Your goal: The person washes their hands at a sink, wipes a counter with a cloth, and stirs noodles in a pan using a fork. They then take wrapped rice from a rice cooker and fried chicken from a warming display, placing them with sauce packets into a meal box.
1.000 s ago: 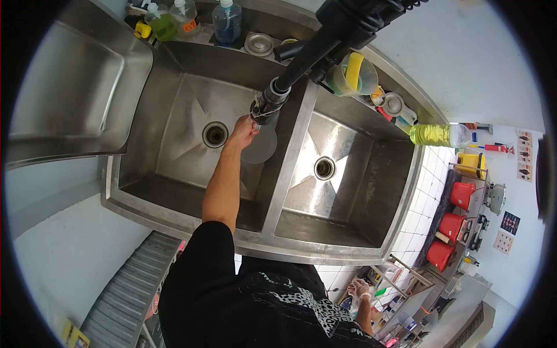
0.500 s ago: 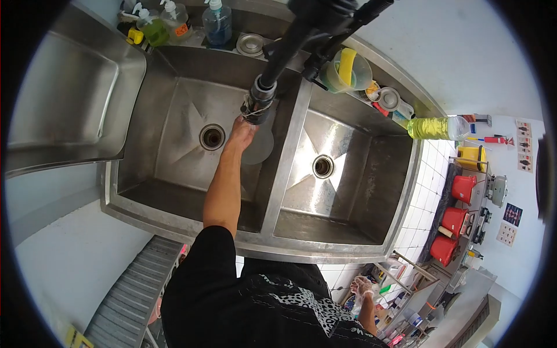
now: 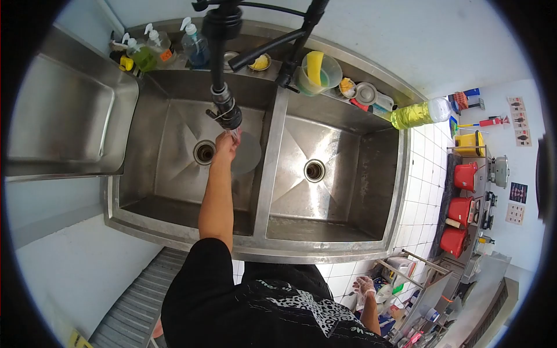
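Observation:
My left hand (image 3: 226,146) reaches into the left sink basin (image 3: 180,130), just under the black spray nozzle (image 3: 230,117) of a hanging faucet. A thin stream of water seems to fall onto its fingers, which look loosely bent with nothing held. Below the hand, a pale round patch (image 3: 248,153) shows on the basin floor; whether it is water or a flat disc I cannot tell. Down at my right side, away from the sink, my right hand (image 3: 364,285) has its fingers apart. A whitish, see-through layer covers it, either a thin plastic glove or suds.
Pump bottles (image 3: 196,47) line the back ledge at left. A clear tub with a yellow sponge (image 3: 315,66) and a bottle of yellow liquid (image 3: 419,113) stand farther right. Black faucet tubing (image 3: 217,58) hangs over the left basin. Red containers (image 3: 459,210) sit on a side shelf.
The view has shifted, so the faucet and sinks sit differently in the frame. My left hand now shows slightly lower against the nozzle, with more of its fingers visible.

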Action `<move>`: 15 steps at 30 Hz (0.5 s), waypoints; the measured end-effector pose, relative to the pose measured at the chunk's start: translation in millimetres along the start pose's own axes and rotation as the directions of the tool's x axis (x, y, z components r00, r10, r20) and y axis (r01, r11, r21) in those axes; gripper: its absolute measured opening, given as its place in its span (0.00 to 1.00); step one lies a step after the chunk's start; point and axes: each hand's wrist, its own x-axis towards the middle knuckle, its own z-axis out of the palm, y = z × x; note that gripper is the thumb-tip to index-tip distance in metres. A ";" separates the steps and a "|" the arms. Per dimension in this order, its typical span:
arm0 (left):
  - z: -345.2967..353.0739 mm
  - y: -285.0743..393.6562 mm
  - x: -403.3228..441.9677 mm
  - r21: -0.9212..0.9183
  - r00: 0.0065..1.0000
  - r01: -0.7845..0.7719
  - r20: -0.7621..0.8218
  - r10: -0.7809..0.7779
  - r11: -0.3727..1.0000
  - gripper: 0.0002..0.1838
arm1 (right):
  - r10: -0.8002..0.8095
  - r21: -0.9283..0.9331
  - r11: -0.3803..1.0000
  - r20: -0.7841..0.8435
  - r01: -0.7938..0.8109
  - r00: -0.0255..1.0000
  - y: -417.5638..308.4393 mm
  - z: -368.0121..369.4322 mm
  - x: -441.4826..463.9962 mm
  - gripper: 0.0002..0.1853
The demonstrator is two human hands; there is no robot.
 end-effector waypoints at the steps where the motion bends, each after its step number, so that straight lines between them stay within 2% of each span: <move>1: 1.4 2.3 -7.2 0.104 0.998 -0.056 -0.017 0.059 0.993 0.13 | -0.002 0.005 1.000 -0.001 0.002 1.000 0.8 1.0 2.3 0.14; 2: 3.8 5.1 -12.9 0.209 0.993 -0.108 -0.030 0.117 0.972 0.13 | -0.001 0.009 1.000 -0.001 0.002 1.000 3.0 2.0 3.4 0.14; 5: 36.1 19.4 -38.2 0.170 0.962 -0.274 0.044 0.271 0.946 0.11 | -0.025 0.037 0.999 0.014 0.024 1.000 9.3 6.5 5.2 0.13; 8: 35.7 26.2 -40.9 0.220 0.956 -0.295 0.076 0.285 0.930 0.10 | -0.051 0.066 0.997 0.007 0.051 0.999 14.9 9.2 10.6 0.12; 11: 53.5 19.9 -41.0 0.322 0.979 -0.189 -0.018 0.205 0.928 0.14 | -0.115 0.117 0.986 -0.004 0.114 0.993 21.6 4.7 10.2 0.12; 14: 116.4 0.0 -68.5 0.420 0.902 -0.390 -0.002 0.431 0.819 0.20 | -0.114 0.121 0.986 -0.021 0.116 0.993 24.3 6.1 10.9 0.13; 15: 142.1 4.6 -76.6 0.369 0.884 -0.455 0.076 0.461 0.811 0.21 | -0.115 0.116 0.986 -0.027 0.118 0.993 24.5 7.2 12.0 0.14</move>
